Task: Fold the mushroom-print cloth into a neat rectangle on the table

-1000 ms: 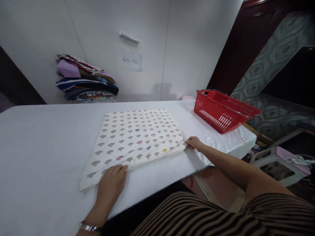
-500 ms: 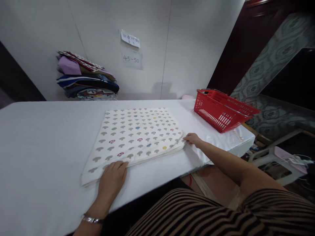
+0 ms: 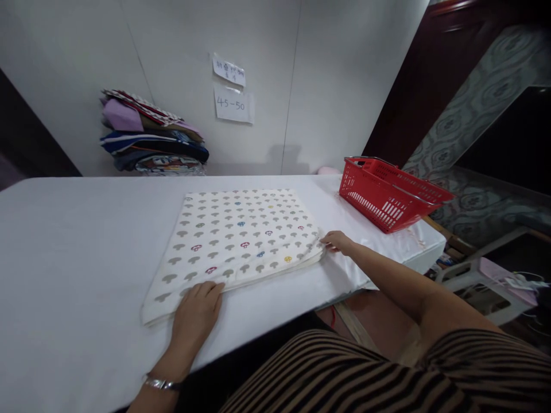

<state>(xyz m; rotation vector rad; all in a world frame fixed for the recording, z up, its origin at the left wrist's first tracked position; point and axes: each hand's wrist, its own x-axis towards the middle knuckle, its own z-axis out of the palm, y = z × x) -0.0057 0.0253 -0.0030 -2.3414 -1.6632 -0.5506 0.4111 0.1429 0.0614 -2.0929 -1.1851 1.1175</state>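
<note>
A folded white cloth printed with grey mushrooms and a few coloured ones lies flat on the white-covered table. Its layers show along the near edge, and soft creases run near the right corner. My left hand rests palm down on the near left edge, fingers lying flat over the cloth. At the near right corner, my right hand has its fingertips closed on the cloth's edge; the thumb is partly hidden.
A red plastic basket stands at the table's right end. Folded clothes are stacked at the back left, against the wall. Two paper notes hang on the wall. Beyond the table at right is a pale stool.
The view has shifted slightly. Both hands have stayed at the same places on the cloth, which lies as before. The upper wall note, earlier curled into a strip, now hangs down flatter.
</note>
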